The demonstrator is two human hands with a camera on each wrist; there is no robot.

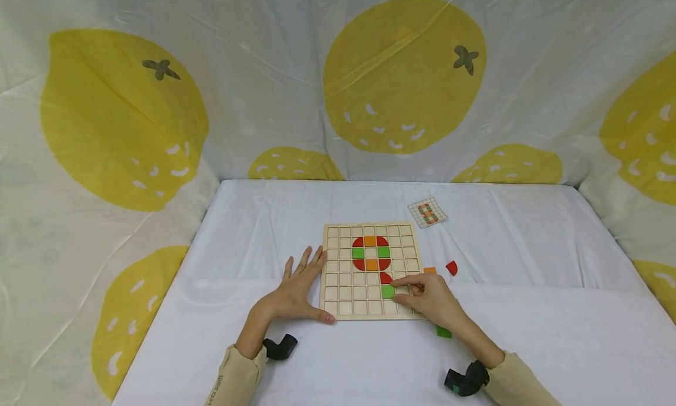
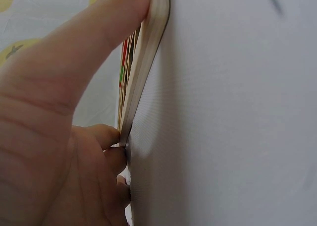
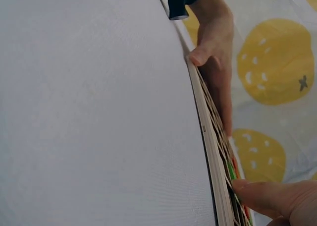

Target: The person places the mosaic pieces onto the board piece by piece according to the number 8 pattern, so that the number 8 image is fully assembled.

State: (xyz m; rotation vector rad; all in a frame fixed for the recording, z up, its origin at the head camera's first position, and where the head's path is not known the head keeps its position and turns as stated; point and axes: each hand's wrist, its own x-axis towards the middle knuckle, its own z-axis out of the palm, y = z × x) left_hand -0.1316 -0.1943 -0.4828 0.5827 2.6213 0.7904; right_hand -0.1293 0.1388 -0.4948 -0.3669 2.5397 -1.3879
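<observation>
A wooden grid board [image 1: 348, 309] lies flat on the table. Set into it is a ring of red quarter-circle tiles [image 1: 358, 242], orange square tiles [image 1: 370, 241] and green square tiles [image 1: 358, 253]. One more red quarter-circle [image 1: 386, 278] sits below the ring's right side. Directly under that is a green square tile [image 1: 388, 291], its right side pinched between thumb and index finger of my right hand [image 1: 430, 300]. My left hand [image 1: 293, 294] is spread along the board's left side, fingertips at the edge and thumb by the near left corner.
Right of the board lie a loose orange tile [image 1: 430, 270], a red quarter-circle tile [image 1: 451, 268] and, partly behind my right wrist, a green tile [image 1: 443, 332]. A small pattern card [image 1: 427, 212] rests beyond the board's far right corner. White cloth covers the table [image 1: 264, 218].
</observation>
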